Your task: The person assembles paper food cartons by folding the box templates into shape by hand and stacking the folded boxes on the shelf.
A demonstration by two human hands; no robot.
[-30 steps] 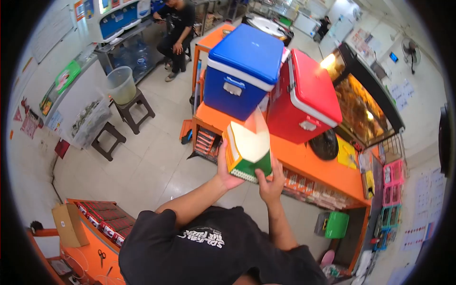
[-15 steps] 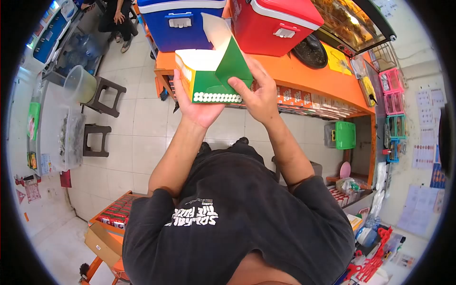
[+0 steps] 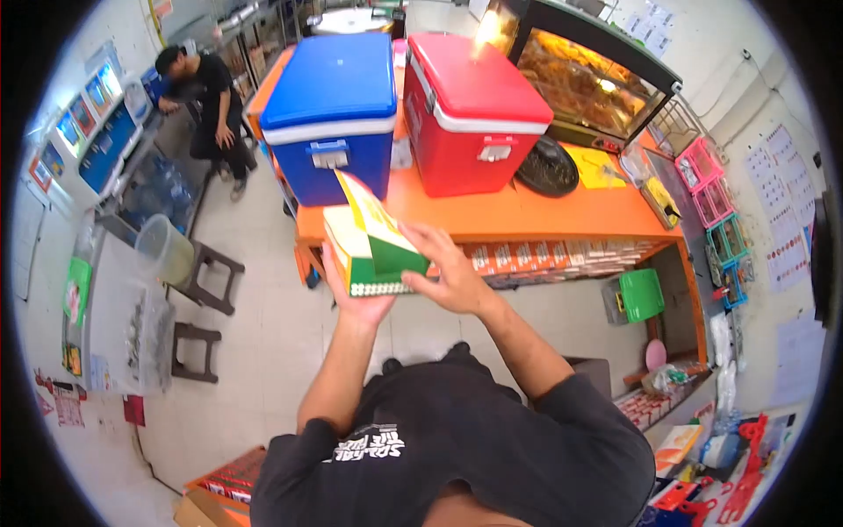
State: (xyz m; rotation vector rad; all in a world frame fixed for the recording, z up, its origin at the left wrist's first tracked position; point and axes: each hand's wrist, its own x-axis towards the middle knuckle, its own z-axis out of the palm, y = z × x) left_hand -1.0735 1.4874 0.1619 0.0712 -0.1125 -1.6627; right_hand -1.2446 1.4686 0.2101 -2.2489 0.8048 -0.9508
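Note:
A green, yellow and white cardboard box (image 3: 386,256) is held in front of my chest, one flap standing up at its top. Under its left side and bottom lies my left hand (image 3: 356,294), gripping it. My right hand (image 3: 450,270) holds the box's right side, thumb at the lower edge and fingers along the upper right. Beyond the box, a blue cooler (image 3: 332,132) and a red cooler (image 3: 470,123) stand on the orange counter (image 3: 492,215).
A lit glass food cabinet (image 3: 588,79) and a black round tray (image 3: 547,165) are at the back right. Dark stools (image 3: 211,277) stand at the left, near a tub (image 3: 165,249). Another person (image 3: 211,114) is at the upper left. A green-lidded bin (image 3: 641,294) sits low right.
The view has shifted. The box's raised flap has folded closer over the top, and my right hand has moved up along the right side. The box remains in both hands.

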